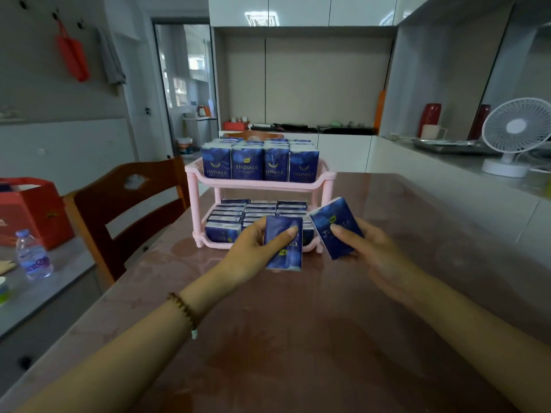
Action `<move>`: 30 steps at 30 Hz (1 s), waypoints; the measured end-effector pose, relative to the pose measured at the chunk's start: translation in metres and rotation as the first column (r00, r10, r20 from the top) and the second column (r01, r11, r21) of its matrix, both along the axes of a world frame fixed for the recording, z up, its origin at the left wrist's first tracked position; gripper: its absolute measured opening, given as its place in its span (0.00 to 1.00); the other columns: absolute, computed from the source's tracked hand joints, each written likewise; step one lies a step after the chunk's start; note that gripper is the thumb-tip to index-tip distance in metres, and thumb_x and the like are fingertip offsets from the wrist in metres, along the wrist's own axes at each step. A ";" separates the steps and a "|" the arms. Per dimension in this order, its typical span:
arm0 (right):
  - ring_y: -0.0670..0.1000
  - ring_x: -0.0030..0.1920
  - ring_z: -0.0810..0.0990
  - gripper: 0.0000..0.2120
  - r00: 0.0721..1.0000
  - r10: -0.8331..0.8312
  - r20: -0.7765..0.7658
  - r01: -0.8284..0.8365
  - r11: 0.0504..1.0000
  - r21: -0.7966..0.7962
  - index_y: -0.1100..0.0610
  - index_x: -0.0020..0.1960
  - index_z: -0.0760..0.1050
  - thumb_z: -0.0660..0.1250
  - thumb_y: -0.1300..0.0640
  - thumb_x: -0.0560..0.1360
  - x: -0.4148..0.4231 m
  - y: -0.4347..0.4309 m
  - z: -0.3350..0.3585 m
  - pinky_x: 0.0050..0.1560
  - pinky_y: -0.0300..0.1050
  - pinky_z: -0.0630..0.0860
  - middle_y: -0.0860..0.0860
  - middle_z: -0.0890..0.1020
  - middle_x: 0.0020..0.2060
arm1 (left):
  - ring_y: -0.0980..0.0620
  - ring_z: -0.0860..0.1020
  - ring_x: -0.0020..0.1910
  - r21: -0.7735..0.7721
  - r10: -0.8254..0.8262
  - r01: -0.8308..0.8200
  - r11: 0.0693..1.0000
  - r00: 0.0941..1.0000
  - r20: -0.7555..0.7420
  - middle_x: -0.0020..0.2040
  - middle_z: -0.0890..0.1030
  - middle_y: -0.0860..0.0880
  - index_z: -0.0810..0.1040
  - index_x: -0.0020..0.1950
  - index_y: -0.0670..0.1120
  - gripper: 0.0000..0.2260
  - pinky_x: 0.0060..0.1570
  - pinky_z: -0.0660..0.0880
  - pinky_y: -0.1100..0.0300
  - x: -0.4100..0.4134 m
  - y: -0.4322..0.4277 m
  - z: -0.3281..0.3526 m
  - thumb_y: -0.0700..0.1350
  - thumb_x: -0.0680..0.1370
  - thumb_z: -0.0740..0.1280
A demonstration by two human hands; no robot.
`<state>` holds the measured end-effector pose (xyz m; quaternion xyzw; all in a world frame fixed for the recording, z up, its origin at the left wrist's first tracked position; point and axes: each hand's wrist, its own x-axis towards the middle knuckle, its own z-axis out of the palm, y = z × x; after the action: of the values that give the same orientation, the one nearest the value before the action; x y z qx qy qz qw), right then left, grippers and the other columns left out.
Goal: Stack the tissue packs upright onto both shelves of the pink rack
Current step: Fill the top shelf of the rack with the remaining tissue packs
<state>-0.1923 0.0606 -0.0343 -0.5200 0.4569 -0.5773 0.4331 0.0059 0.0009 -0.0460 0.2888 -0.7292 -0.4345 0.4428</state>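
Observation:
A pink two-shelf rack [193, 186] stands on the table. Its top shelf is packed with upright dark blue tissue packs [247, 166] in several rows. The lower shelf also holds rows of upright tissue packs [228, 214]; its front right part is hidden behind my hands. My left hand [250, 248] grips one blue tissue pack [283, 251] upright just in front of the lower shelf. My right hand [372, 251] holds a second tissue pack [334, 225], tilted, at the rack's lower right corner.
The glossy reddish table [298, 338] stretches toward me. A wooden chair [125, 210] stands left of the rack. Farther left are a water bottle [32, 254] and a red box [29, 210]. A white fan [515, 135] sits on the counter at right.

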 end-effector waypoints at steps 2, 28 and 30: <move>0.48 0.49 0.83 0.19 1.000 0.028 0.000 -0.028 0.999 -0.038 0.53 0.59 0.75 0.69 0.58 0.68 -0.003 -0.007 0.019 0.47 0.41 0.81 0.50 0.84 0.51 | 0.49 0.82 0.51 -0.021 -0.010 0.010 1.000 1.000 -0.003 0.52 0.83 0.42 0.77 0.56 0.42 0.16 0.54 0.78 0.52 0.000 -0.005 0.022 0.51 0.74 0.68; 0.51 0.53 0.82 0.19 0.997 0.073 -0.035 -0.079 0.979 -0.187 0.57 0.57 0.76 0.70 0.54 0.67 0.006 -0.084 0.111 0.53 0.44 0.79 0.54 0.83 0.53 | 0.49 0.81 0.54 -0.165 0.022 -0.003 0.986 0.994 0.111 0.58 0.80 0.46 0.70 0.64 0.53 0.21 0.51 0.80 0.55 0.014 -0.070 0.126 0.39 0.74 0.69; 0.48 0.50 0.83 0.13 0.995 -0.007 -0.099 -0.016 0.974 -0.228 0.54 0.53 0.77 0.70 0.57 0.69 -0.002 -0.086 0.117 0.47 0.38 0.80 0.52 0.84 0.50 | 0.48 0.81 0.53 -0.251 0.051 -0.016 0.968 0.990 0.132 0.59 0.78 0.47 0.70 0.63 0.51 0.19 0.48 0.81 0.53 0.018 -0.076 0.136 0.40 0.74 0.69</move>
<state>-0.1943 -0.0254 0.0824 -0.5952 0.4072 -0.5987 0.3485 0.0241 -0.0753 0.0900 0.2724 -0.8018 -0.3108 0.4318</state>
